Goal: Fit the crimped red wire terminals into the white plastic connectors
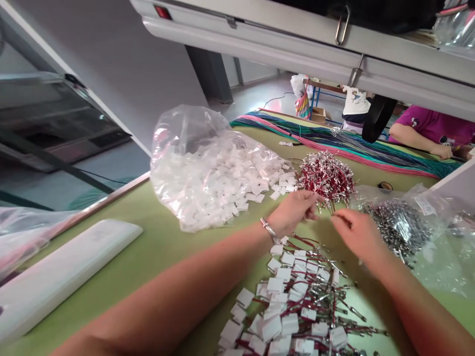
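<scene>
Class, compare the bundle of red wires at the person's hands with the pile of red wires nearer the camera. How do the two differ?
The bundle of red wires is bare: metal terminals only, bunched tightly together. The pile of red wires lies loosely spread, and its wires carry white plastic housings. The left hand and right hand are at the bundle; the pile lies untouched beneath the forearms. Both rest on the green table.

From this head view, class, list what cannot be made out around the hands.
- Left hand fingertips: hidden in the red wire bundle; grip unclear.
- Right hand: seen from its back, so its fingers and anything held are hidden.
- Finished pile: cut off by the bottom edge.
- Bag of white housings: glare blurs the parts inside.
</scene>
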Motion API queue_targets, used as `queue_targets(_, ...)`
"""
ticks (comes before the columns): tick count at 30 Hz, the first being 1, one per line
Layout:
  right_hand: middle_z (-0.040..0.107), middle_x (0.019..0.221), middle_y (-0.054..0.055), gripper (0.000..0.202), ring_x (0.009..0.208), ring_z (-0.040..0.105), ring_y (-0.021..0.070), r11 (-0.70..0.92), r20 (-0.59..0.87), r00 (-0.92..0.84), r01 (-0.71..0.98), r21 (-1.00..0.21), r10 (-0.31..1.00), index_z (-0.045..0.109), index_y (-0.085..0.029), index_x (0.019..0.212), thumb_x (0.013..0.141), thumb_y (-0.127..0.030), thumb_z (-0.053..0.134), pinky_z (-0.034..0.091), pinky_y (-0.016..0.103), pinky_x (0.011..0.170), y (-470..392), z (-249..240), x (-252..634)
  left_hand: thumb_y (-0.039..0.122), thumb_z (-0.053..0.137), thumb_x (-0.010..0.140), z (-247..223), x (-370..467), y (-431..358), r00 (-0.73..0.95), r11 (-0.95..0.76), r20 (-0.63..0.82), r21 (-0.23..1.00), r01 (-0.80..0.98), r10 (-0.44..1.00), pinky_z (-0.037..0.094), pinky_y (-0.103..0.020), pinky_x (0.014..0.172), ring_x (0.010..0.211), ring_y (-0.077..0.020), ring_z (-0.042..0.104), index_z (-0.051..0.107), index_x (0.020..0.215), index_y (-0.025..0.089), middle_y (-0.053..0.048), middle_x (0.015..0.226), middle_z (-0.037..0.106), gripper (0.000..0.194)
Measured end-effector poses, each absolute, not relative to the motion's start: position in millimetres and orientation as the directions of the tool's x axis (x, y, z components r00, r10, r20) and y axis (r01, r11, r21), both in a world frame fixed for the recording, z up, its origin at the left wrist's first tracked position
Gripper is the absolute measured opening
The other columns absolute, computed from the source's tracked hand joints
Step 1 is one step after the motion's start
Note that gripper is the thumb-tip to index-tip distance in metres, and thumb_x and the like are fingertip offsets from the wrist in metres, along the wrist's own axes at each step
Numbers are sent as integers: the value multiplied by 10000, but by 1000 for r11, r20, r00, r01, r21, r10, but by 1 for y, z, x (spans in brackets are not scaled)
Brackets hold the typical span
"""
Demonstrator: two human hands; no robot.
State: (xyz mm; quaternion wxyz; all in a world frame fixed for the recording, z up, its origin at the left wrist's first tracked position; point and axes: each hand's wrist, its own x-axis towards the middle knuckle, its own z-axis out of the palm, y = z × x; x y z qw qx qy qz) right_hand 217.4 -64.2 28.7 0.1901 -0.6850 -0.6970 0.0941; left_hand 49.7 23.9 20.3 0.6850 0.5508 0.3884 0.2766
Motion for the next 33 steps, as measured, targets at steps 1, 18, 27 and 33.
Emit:
queue_targets(1,695,809,31,235,697,603,162,5,109,39,924,-383,993,679,-234,872,894,-291,453,421,275,647,-63,34,235,286,437,934,23,47,26,525,159,-185,983,96,830,363,-213,501,464,-64,398,639,891,152,38,544,450,246)
queue_targets(18,661,890,78,185,769,611,208,25,1,-25,999,-22,1000,626,-200,855,869,-227,444,409,293,656,-54,19,300,263,467,870,34,42,28,661,-208,-96,907,366,744,322,-208,492,506,-72,416,634,827,145,5,637,567,209)
queue_targets(27,710,837,40,228,642,633,179,-61,73,128,804,-592,989,656,-214,976,811,-303,526,458,308,629,-56,23,275,301,479,851,16,52,18,710,-194,-133,913,360,691,287,-223,481,482,-71,386,662,834,134,28,574,522,248)
queue_targets(33,623,598,-18,193,520,584,139,-4,137,214,550,-835,967,670,-204,831,779,-359,568,446,276,552,-69,23,221,331,496,863,16,52,15,759,-179,-69,954,239,647,296,-214,482,489,-65,386,627,797,140,32,580,524,240)
